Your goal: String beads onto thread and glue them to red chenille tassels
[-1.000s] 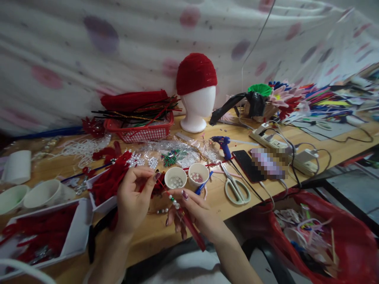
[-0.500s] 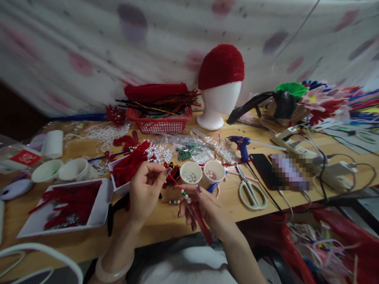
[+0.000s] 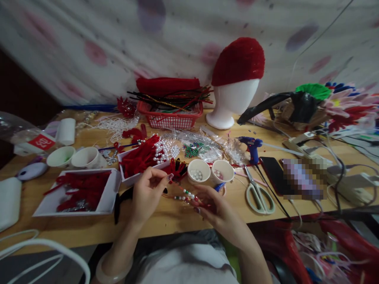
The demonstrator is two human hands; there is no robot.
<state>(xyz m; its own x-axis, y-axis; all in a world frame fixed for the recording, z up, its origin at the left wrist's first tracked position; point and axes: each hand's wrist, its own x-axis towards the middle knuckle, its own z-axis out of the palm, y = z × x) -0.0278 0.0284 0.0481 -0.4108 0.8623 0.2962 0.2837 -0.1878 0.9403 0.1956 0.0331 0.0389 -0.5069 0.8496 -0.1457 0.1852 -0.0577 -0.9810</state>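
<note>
L hand (image 3: pixel 149 193) pinches red thread (image 3: pixel 177 184), R hand (image 3: pixel 217 205) curls by beaded strand (image 3: pixel 189 194), grip unclear; prob. light, limp, slick, best held by bare thread.

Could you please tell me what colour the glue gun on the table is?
The glue gun is dark blue, as the head view shows.

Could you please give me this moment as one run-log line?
left hand: pinching red cord | right hand: holding beaded strand | beyond hands: bead cups | right side: scissors on table
</note>
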